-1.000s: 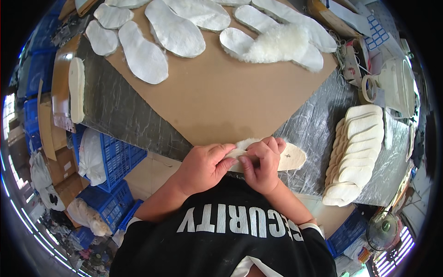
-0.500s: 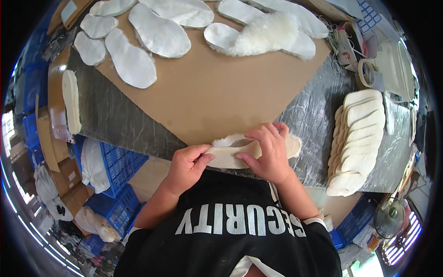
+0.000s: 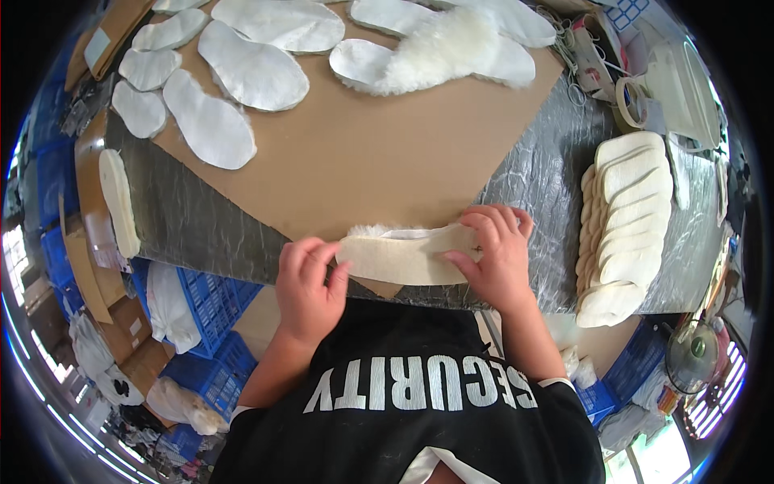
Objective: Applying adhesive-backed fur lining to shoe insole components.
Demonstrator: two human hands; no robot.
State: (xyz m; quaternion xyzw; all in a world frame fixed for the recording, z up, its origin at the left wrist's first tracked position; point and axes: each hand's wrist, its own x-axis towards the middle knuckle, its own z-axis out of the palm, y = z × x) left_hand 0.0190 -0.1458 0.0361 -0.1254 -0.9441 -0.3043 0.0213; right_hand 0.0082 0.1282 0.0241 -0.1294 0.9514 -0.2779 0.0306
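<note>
Both hands clamped on one fleece insole (image 3: 407,256): left hand (image 3: 309,284) pinches its left end, right hand (image 3: 498,260) presses its right end. Finished-looking insole stack (image 3: 625,222) sits right of the right hand; many loose cut pieces (image 3: 251,74) beyond both hands look undone.

1. My worktable (image 3: 201,226) has a dark, wrinkled grey covering, with a brown cardboard sheet (image 3: 379,161) laid over its middle.
2. At seven o'clock, blue plastic crates (image 3: 211,302) stand below the table edge, among cardboard boxes (image 3: 121,323).
3. At five o'clock sits what looks like a small fan (image 3: 692,355).
4. Daylight glares at both lower corners.
</note>
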